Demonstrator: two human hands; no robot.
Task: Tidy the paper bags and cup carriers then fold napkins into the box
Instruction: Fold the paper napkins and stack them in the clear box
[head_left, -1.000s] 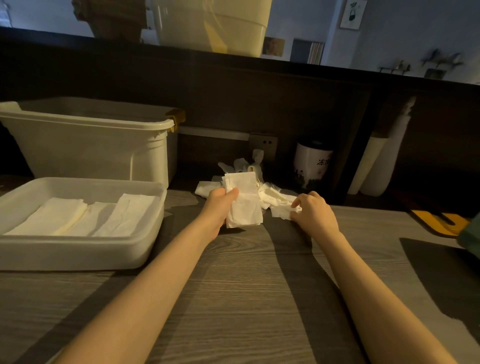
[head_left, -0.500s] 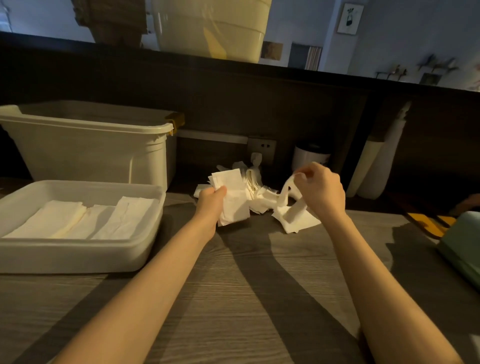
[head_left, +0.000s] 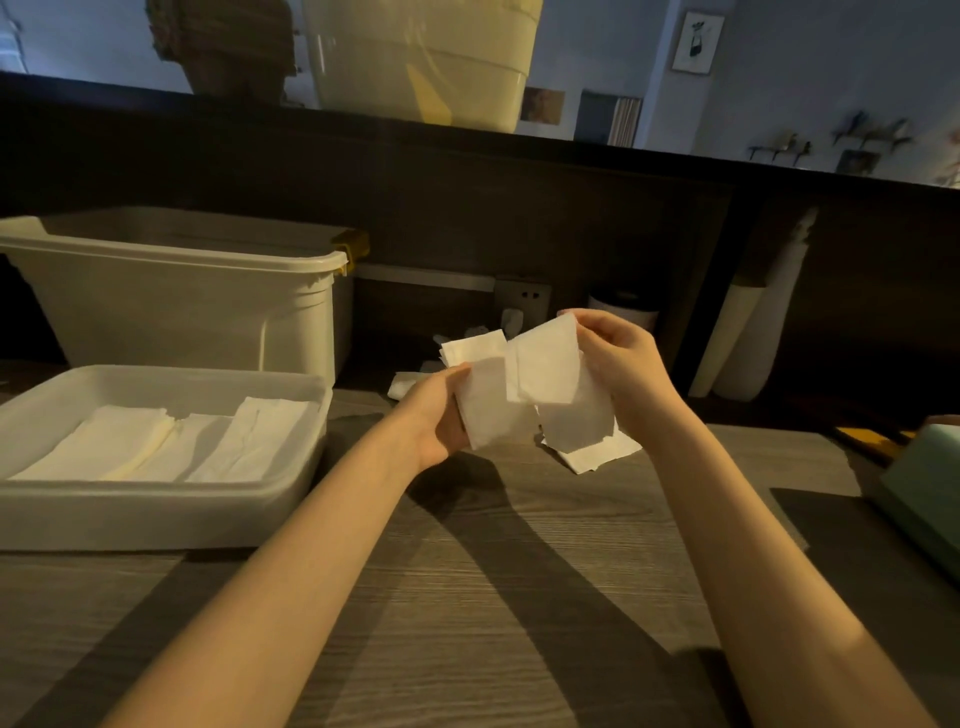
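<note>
My left hand (head_left: 441, 410) grips a small stack of folded white napkins (head_left: 485, 395) above the wooden counter. My right hand (head_left: 621, 364) pinches another white napkin (head_left: 550, 364) by its top edge and holds it up against the stack. More loose napkins (head_left: 597, 452) lie on the counter under and behind both hands. At the left stands a shallow white box (head_left: 156, 514) with three folded napkins (head_left: 171, 441) lying flat inside.
A tall white plastic bin (head_left: 182, 306) stands behind the shallow box. A dark back wall with a socket (head_left: 524, 299), a round container (head_left: 623, 312) and white rolls (head_left: 748, 332) closes the counter. A green box (head_left: 924, 488) sits at the right edge.
My right hand lifted a napkin off the pile and brought it left to the stack in my left hand. My left hand rose slightly with its stack.
</note>
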